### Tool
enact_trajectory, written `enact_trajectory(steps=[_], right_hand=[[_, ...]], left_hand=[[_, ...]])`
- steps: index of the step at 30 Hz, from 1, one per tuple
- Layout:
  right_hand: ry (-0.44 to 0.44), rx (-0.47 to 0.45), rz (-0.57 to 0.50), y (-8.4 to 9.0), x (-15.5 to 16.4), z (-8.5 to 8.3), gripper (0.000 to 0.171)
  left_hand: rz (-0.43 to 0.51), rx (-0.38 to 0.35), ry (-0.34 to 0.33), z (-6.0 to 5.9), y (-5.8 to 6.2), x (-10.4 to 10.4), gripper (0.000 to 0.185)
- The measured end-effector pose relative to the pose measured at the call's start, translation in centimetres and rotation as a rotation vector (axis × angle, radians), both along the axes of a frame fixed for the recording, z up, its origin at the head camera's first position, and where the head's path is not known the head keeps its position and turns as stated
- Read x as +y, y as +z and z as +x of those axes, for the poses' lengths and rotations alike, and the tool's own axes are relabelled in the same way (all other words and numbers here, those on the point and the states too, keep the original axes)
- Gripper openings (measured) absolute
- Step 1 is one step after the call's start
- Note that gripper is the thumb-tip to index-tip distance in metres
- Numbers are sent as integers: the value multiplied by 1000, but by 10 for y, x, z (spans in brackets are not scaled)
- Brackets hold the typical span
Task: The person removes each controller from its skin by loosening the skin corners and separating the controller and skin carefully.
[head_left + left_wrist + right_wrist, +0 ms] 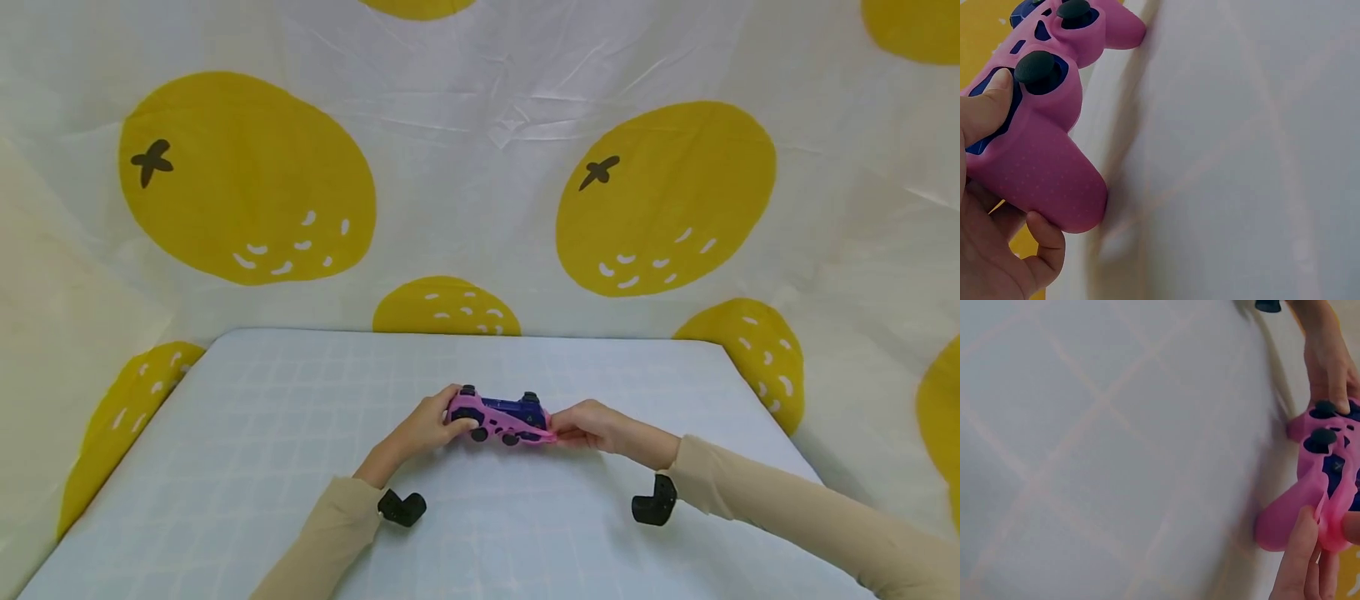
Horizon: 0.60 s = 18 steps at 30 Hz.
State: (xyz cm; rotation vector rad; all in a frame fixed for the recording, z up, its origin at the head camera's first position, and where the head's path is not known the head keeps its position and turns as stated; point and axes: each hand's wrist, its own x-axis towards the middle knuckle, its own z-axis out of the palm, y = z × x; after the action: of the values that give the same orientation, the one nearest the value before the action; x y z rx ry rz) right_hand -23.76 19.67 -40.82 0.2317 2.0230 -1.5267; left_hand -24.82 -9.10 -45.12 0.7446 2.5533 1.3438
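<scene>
Game controller (498, 405) over the pale checked table (225, 492), between both hands; can't tell whether it touches the cloth. Dark blue body, glossy, in a pink cover (1041, 175) with small dots on the left grip. Cover sits on the controller's left half; on the right half it's pulled askew, a stretched strip running diagonally across, blue face and buttons exposed. Two black thumbsticks (1035, 67) poke through.

Left hand (427, 423) grasps the controller's left end, thumb on the face beside the stick, fingers round the grip. Right hand (597, 425) pinches the loose cover at the controller's right end.

Markings: one button (1337, 466) shows a faint X (right wrist view); other symbols too small to read. Behind the controller: white backdrop (465, 200) with yellow fruit prints.
</scene>
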Motion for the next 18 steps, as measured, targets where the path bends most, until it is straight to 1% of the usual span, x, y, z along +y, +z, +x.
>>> enact_trajectory(steps=[7,9,14,18], right_hand=[[-19,50,13,-6,2,3,19],[-30,42,9,-9,3,3,17],[-37,-12,-24,-16,3,0,13],[-4,-24,-49,-19,2,-3,13]], left_hand=[[17,-9,-3,0,-1,4,47],[18,-13,-3,0,-1,4,47],[18,-24,-7,0,0,1,48],[9,-31,-6,-2,0,-1,49]])
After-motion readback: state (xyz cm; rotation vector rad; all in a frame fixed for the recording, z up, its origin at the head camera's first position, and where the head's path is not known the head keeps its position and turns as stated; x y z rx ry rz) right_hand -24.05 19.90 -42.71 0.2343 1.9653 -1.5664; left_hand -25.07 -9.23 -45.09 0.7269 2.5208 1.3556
